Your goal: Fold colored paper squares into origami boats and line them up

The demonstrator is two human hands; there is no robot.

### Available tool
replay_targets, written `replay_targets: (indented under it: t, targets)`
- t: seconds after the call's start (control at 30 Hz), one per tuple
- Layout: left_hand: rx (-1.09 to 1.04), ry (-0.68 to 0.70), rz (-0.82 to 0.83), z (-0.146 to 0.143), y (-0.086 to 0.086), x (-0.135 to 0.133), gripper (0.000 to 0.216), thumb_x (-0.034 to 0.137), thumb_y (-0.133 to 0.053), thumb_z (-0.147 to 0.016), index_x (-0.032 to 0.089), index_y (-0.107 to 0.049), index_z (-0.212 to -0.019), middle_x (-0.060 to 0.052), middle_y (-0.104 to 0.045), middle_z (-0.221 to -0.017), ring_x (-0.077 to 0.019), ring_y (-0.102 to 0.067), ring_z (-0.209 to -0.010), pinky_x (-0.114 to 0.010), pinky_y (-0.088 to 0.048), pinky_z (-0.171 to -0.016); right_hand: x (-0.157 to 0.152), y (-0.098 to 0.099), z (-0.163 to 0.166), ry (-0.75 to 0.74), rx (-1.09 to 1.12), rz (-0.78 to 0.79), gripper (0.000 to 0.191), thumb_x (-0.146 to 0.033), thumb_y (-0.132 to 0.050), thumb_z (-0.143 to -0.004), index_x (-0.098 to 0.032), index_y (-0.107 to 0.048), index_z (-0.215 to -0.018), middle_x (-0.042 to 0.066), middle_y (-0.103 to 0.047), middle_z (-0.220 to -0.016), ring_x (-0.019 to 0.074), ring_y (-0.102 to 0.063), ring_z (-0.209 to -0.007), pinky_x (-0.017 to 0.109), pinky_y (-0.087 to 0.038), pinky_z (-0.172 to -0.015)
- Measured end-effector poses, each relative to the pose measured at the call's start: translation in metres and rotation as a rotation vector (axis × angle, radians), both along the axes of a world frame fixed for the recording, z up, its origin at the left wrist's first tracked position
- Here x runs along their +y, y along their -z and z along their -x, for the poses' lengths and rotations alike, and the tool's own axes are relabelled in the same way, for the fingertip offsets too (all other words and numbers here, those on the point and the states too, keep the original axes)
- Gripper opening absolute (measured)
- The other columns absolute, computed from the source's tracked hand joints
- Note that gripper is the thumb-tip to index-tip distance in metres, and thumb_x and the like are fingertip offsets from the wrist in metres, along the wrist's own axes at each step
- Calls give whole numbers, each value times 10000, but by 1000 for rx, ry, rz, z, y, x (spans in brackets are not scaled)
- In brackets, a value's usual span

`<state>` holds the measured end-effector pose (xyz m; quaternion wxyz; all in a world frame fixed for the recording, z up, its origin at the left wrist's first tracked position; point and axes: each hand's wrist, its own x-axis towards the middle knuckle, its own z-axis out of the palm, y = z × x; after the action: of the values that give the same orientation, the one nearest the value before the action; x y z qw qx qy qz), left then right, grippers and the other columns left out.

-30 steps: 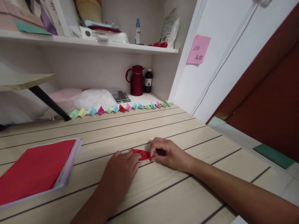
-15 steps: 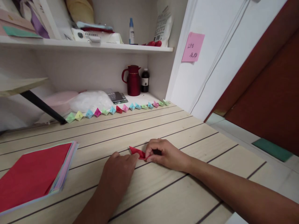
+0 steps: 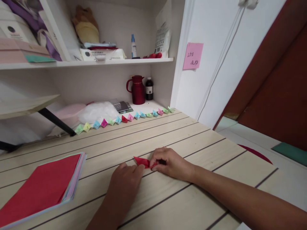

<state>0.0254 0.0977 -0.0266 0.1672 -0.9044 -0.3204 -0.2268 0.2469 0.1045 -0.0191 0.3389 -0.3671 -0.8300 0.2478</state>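
Observation:
A small folded piece of red paper (image 3: 142,161) lies on the wooden tabletop between my hands, one pointed tip sticking up to the left. My right hand (image 3: 168,163) pinches its right end between thumb and curled fingers. From the left, my left hand (image 3: 127,180) grips the paper's near lower edge with thumb and fingers, and hides part of it. A stack of coloured paper sheets (image 3: 45,183), red on top, rests on the table to the left of my hands.
A row of small folded paper boats (image 3: 130,118) in several colours lines the table's back edge. Behind them, the shelf holds a red jug (image 3: 138,91), a dark bottle (image 3: 149,89) and a white plastic bag (image 3: 98,111). A black table leg (image 3: 57,122) stands at the back left.
The camera view has tilted up, so everything sits lower in the picture. Both hands keep hold of the red paper, with barely any shift between them.

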Motion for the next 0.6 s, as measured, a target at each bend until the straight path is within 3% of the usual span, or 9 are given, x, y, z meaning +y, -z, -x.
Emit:
replay_targets:
  t: [0.13, 0.27, 0.4, 0.6]
  targets:
    - [-137, -4, -10, 6, -4, -3, 206, 201, -457, -941, 208, -629, -828, 17, -719, -680, -151, -605, -537, -292, -408, -581, -1, -1, -1, 8, 12, 6, 118, -148, -698, -782, -195, -701, -890, 23, -706, -829, 147, -645, -786, 250, -485, -739]
    - [-245, -174, 98, 14, -8, -3, 207, 305, -470, -947, 248, -670, -945, 29, -756, -786, -155, -653, -627, -276, -445, -619, -4, -4, -2, -3, 56, 74, 127, -171, -703, -773, -183, -699, -899, 15, -677, -782, 126, -609, -696, 222, -479, -646]
    - [-395, -324, 229, 20, -10, -1, 221, 338, -485, -927, 271, -694, -952, 47, -761, -831, -154, -680, -699, -259, -476, -643, -6, -5, -4, 16, 114, 187, 115, -181, -697, -777, -170, -694, -891, 8, -659, -751, 111, -585, -657, 203, -463, -596]
    - [-504, -368, 329, 20, -12, -1, 238, 373, -501, -900, 274, -711, -953, 47, -766, -840, -154, -689, -707, -248, -487, -643, -2, -2, -7, 33, 134, 204, 108, -270, -716, -794, -170, -723, -835, 39, -691, -809, 137, -615, -715, 229, -482, -623]
